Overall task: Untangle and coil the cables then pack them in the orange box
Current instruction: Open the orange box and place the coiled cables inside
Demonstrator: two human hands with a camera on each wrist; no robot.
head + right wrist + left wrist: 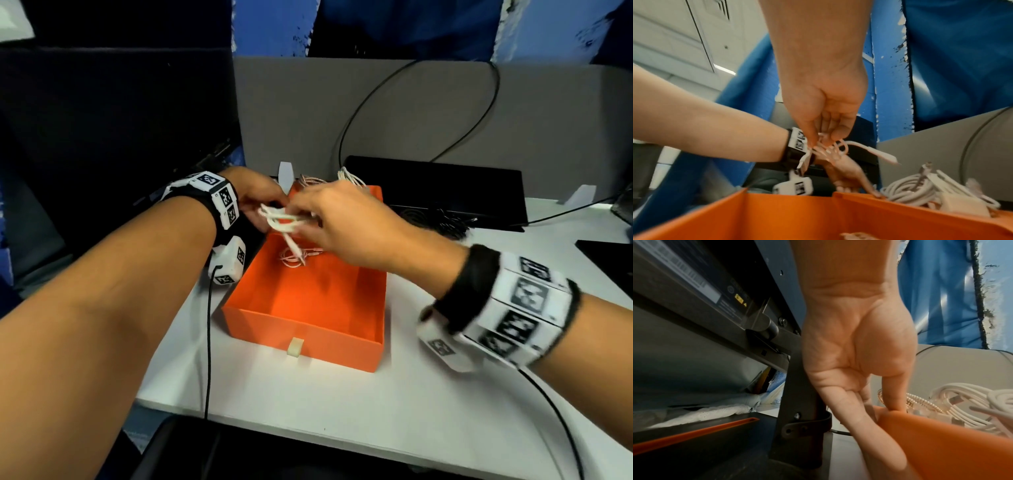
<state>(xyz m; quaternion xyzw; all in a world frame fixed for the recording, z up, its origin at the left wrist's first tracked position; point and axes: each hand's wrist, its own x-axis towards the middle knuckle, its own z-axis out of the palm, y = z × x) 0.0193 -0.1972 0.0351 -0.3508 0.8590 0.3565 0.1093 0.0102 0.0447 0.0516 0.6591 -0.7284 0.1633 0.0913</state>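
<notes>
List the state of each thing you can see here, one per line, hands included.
orange box: open, on the table, one thin cable lying inside.
white cable: looped, held above the box by both hands.
left hand: pinches the white cable.
right hand: pinches the white cable.
cable pile: bundled behind the box's far wall, unpacked.

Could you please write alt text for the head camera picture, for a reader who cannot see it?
Two bare hands, the left hand and the right hand, hold a small bundle of white cable above the far end of an open orange box on a white table. One thin cable already lies in the box, and more cables are piled behind it.
</notes>
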